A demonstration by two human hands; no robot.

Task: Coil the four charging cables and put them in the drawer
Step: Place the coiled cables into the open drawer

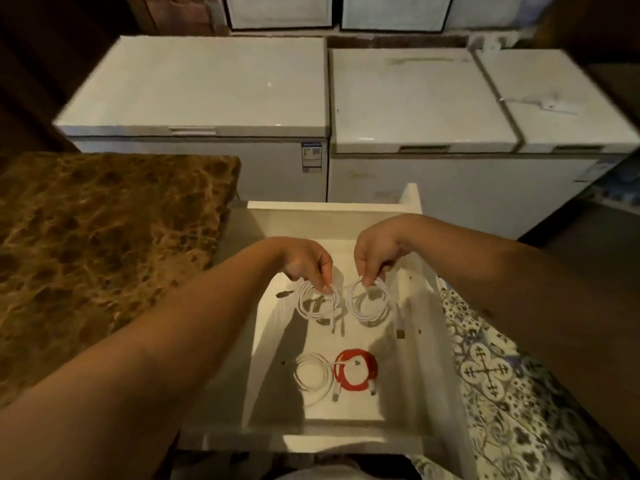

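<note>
The white drawer (420, 344) stands pulled out below me. My left hand (306, 263) pinches the top of a coiled white cable (313, 304) over the drawer's far half. Beside it, my right hand (375, 256) pinches another coiled white cable (369, 303). Both coils hang from the fingertips, low over the drawer floor; whether they touch it I cannot tell. On the floor of the near half lie a third coiled white cable (313, 375) and, right next to it, a coiled red cable (356, 370).
A brown marbled countertop (100, 244) lies to the left of the drawer. White chest freezers (207, 88) stand behind it. Patterned floor tiles (502, 375) show on the right.
</note>
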